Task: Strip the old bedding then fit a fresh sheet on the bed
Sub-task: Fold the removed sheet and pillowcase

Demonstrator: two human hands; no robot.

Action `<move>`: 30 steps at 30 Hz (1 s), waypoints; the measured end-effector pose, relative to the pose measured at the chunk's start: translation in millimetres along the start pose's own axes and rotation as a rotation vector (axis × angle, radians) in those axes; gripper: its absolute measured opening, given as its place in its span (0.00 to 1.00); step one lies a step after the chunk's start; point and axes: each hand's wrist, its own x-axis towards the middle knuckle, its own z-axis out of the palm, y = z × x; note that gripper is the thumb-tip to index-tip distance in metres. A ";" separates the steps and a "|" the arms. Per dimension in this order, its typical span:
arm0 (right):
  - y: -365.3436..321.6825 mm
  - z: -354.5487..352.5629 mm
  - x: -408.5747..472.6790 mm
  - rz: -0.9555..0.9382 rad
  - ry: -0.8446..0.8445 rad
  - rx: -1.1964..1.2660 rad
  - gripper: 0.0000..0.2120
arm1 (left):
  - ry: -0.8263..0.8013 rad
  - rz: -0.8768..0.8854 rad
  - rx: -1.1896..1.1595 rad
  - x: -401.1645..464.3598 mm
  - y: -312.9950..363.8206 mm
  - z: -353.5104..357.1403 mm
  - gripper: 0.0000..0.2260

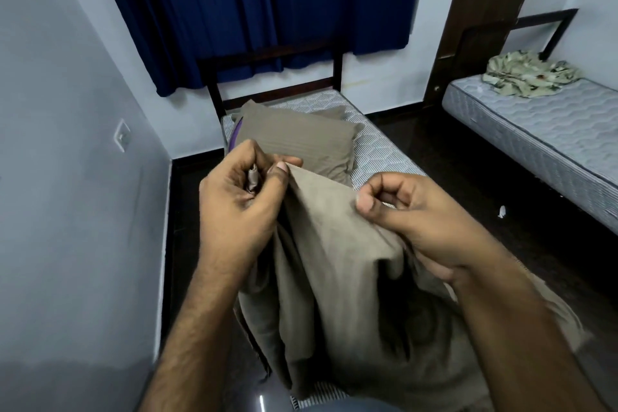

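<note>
1. While your left hand (240, 187) pinches a bunched edge of the taupe sheet (334, 261), the fabric hangs bundled over the mattress's (378, 147) near end.
2. Your right hand (411, 211) grips the same edge alongside.
3. Stripping looks done, since the mattress shows bare; spreading and tucking remain, and the pillow (297, 140) still lies at the head end.

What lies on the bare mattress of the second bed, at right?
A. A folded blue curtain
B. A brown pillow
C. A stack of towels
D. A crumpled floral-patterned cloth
D: a crumpled floral-patterned cloth lies at the head end of the second bed's mattress; the brown pillow is on the near bed.
</note>
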 end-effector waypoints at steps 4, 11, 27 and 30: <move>17.3 0.8 18.7 -0.056 0.135 -0.204 0.04 | -0.033 -0.002 0.024 1.0 -4.7 4.6 0.15; 16.7 21.4 9.7 -0.305 0.261 -0.433 0.08 | -0.157 -0.059 -0.055 1.2 2.8 8.5 0.15; 35.3 6.4 15.6 -0.067 -0.188 0.065 0.15 | -0.284 0.227 0.344 -5.2 1.7 14.0 0.10; 44.5 3.8 16.4 -0.010 -0.197 0.098 0.15 | -0.283 0.220 0.347 -6.3 2.8 13.1 0.11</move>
